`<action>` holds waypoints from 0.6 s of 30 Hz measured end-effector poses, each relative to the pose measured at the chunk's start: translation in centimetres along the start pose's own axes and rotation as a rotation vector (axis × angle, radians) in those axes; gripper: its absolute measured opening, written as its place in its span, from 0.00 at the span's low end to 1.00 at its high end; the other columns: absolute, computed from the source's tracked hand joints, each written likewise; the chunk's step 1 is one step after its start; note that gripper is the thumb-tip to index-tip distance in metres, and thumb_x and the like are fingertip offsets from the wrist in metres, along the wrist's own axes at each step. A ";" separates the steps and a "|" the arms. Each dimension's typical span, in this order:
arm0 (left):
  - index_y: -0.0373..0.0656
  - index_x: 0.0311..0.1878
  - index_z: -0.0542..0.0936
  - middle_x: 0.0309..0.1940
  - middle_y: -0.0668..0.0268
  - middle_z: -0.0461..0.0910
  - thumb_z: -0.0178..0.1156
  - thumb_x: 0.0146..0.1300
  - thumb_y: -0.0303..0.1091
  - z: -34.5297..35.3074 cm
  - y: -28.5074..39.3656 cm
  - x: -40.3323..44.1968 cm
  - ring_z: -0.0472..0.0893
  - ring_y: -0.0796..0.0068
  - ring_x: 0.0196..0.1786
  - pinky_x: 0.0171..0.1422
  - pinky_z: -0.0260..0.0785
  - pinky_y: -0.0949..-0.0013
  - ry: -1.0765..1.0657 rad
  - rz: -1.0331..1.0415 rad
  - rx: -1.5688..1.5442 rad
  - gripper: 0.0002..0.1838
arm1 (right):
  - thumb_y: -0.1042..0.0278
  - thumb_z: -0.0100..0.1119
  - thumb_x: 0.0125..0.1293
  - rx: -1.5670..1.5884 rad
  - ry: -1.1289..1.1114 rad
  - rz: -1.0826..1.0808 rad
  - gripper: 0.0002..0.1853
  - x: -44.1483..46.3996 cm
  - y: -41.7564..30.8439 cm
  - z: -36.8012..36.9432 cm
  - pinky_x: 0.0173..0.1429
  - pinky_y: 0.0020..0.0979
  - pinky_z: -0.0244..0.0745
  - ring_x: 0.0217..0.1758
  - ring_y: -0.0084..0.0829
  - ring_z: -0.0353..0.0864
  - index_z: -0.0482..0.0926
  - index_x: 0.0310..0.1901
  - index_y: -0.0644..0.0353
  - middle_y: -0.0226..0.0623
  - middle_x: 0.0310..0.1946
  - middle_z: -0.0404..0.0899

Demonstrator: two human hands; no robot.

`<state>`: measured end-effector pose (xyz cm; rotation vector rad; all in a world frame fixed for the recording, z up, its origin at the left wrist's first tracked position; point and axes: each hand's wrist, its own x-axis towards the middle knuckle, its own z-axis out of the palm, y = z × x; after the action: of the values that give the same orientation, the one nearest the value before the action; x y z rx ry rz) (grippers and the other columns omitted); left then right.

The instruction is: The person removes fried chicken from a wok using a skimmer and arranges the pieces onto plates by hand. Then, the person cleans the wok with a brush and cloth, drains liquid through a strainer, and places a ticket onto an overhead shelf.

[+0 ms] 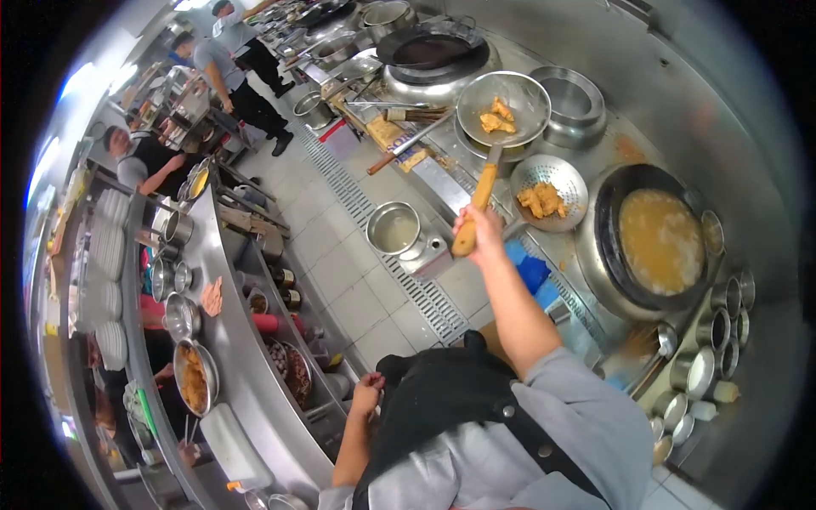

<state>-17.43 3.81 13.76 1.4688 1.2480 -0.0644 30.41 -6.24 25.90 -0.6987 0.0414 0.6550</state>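
Some golden-brown fried pieces (498, 120) sit in the round silver-grey metal scoop (529, 104) whose yellowish wooden handle (485, 184) our right hand (483, 231) grips, fingers closed. Our left hand (368, 393) curls near the long steel counter (255, 374); we cannot tell whether it holds anything.

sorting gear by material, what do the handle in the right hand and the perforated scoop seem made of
The handle in the right hand: likely wood, smooth, from its yellow-brown tone. The perforated scoop: probably steel, satin, from its soft grey sheen, possibly aluminium.
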 end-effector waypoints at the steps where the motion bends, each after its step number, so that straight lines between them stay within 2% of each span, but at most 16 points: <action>1: 0.35 0.54 0.80 0.44 0.62 0.85 0.61 0.69 0.33 0.2 1.8 1.5 0.82 0.72 0.43 0.53 0.74 0.68 -0.015 0.135 -0.015 0.15 | 0.71 0.56 0.71 -0.005 -0.002 -0.016 0.07 0.1 1.1 0.5 0.36 0.38 0.81 0.32 0.31 0.79 0.69 0.45 0.59 0.37 0.33 0.75; 2: 0.35 0.57 0.79 0.45 0.60 0.86 0.60 0.70 0.34 0.0 3.0 2.3 0.82 0.70 0.45 0.54 0.74 0.67 -0.029 0.256 -0.026 0.16 | 0.70 0.56 0.71 -0.023 0.007 0.038 0.07 -0.4 2.4 0.5 0.37 0.38 0.81 0.33 0.32 0.80 0.69 0.45 0.59 0.37 0.33 0.76; 4: 0.36 0.61 0.76 0.48 0.56 0.85 0.57 0.72 0.33 1.4 15.9 -0.2 0.83 0.65 0.48 0.57 0.74 0.65 0.093 0.441 0.268 0.18 | 0.69 0.56 0.72 -0.066 -0.007 0.102 0.07 0.8 3.3 1.5 0.38 0.39 0.82 0.34 0.33 0.80 0.69 0.46 0.60 0.38 0.34 0.76; 5: 0.36 0.63 0.75 0.49 0.55 0.84 0.56 0.72 0.33 2.1 20.9 -0.9 0.83 0.63 0.50 0.58 0.74 0.64 0.080 0.552 0.246 0.19 | 0.65 0.57 0.73 -0.089 -0.085 0.134 0.12 1.4 4.2 0.8 0.43 0.40 0.83 0.39 0.33 0.80 0.72 0.50 0.61 0.38 0.40 0.77; 8: 0.38 0.64 0.74 0.54 0.56 0.82 0.56 0.72 0.32 3.6 31.6 -3.3 0.82 0.63 0.53 0.57 0.75 0.62 0.078 0.797 0.222 0.20 | 0.66 0.56 0.73 -0.269 -0.073 0.003 0.16 1.0 2.6 0.6 0.45 0.38 0.84 0.40 0.31 0.80 0.71 0.58 0.64 0.38 0.45 0.76; 9: 0.38 0.64 0.74 0.55 0.56 0.82 0.56 0.71 0.31 4.0 32.7 -4.2 0.82 0.63 0.54 0.56 0.75 0.62 0.068 0.812 0.174 0.20 | 0.69 0.57 0.72 -0.417 0.104 -0.147 0.20 2.3 2.9 -1.2 0.43 0.34 0.85 0.40 0.26 0.79 0.70 0.63 0.63 0.36 0.47 0.75; 10: 0.38 0.64 0.74 0.56 0.56 0.81 0.56 0.70 0.30 4.3 33.7 -4.8 0.82 0.64 0.54 0.56 0.75 0.62 0.060 0.833 0.125 0.20 | 0.72 0.57 0.71 -0.561 0.237 -0.262 0.21 3.2 1.4 -1.9 0.36 0.30 0.83 0.34 0.23 0.78 0.70 0.64 0.62 0.33 0.42 0.74; 11: 0.38 0.65 0.74 0.56 0.57 0.81 0.56 0.70 0.29 4.6 34.2 -5.1 0.82 0.64 0.54 0.56 0.75 0.61 0.056 0.851 0.074 0.21 | 0.73 0.58 0.69 -0.747 0.250 -0.309 0.24 4.5 -0.7 -3.1 0.31 0.27 0.80 0.28 0.21 0.76 0.69 0.66 0.62 0.30 0.36 0.73; 12: 0.39 0.64 0.74 0.56 0.57 0.80 0.57 0.69 0.29 4.9 33.6 -5.0 0.82 0.63 0.53 0.55 0.75 0.61 0.060 0.836 0.087 0.21 | 0.73 0.58 0.68 -0.763 0.203 -0.345 0.28 5.8 -3.3 -2.4 0.28 0.26 0.77 0.24 0.20 0.73 0.66 0.69 0.62 0.29 0.32 0.72; 14: 0.39 0.64 0.75 0.57 0.57 0.80 0.58 0.67 0.29 5.0 29.8 -4.5 0.82 0.62 0.52 0.55 0.75 0.60 0.101 0.784 0.107 0.21 | 0.72 0.60 0.68 -0.727 0.012 -0.209 0.38 7.9 -7.8 0.2 0.27 0.25 0.74 0.22 0.18 0.69 0.55 0.76 0.63 0.25 0.27 0.71; 15: 0.41 0.65 0.74 0.58 0.56 0.79 0.60 0.67 0.32 4.7 26.6 -3.5 0.82 0.61 0.53 0.58 0.74 0.60 0.056 0.678 0.209 0.23 | 0.71 0.61 0.67 -0.597 -0.024 -0.114 0.40 9.9 -8.8 0.1 0.27 0.25 0.73 0.23 0.17 0.69 0.52 0.77 0.62 0.24 0.26 0.72; 16: 0.43 0.67 0.73 0.60 0.56 0.79 0.61 0.66 0.36 4.6 22.4 -1.6 0.82 0.60 0.55 0.61 0.73 0.59 0.005 0.579 0.309 0.26 | 0.71 0.61 0.67 -0.621 -0.017 -0.090 0.40 10.1 -9.9 0.9 0.28 0.25 0.72 0.23 0.17 0.69 0.52 0.77 0.61 0.24 0.25 0.72; 17: 0.39 0.65 0.74 0.51 0.51 0.82 0.62 0.64 0.37 4.5 17.0 0.6 0.82 0.52 0.50 0.57 0.74 0.55 -0.075 0.602 0.479 0.26 | 0.71 0.60 0.66 -0.664 0.016 -0.109 0.40 10.2 -10.6 0.9 0.25 0.25 0.74 0.23 0.18 0.70 0.53 0.77 0.59 0.26 0.26 0.72; 18: 0.37 0.62 0.76 0.51 0.46 0.82 0.59 0.67 0.46 4.4 15.3 -1.2 0.82 0.48 0.53 0.58 0.73 0.52 -0.192 0.405 0.618 0.26 | 0.71 0.59 0.67 -0.693 0.009 -0.141 0.38 9.2 -11.1 1.2 0.25 0.25 0.74 0.23 0.17 0.69 0.55 0.77 0.59 0.25 0.26 0.71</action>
<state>-4.81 3.08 23.49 2.1674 0.7807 -0.3344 43.92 -6.92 31.02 -1.3586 -0.2364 0.5252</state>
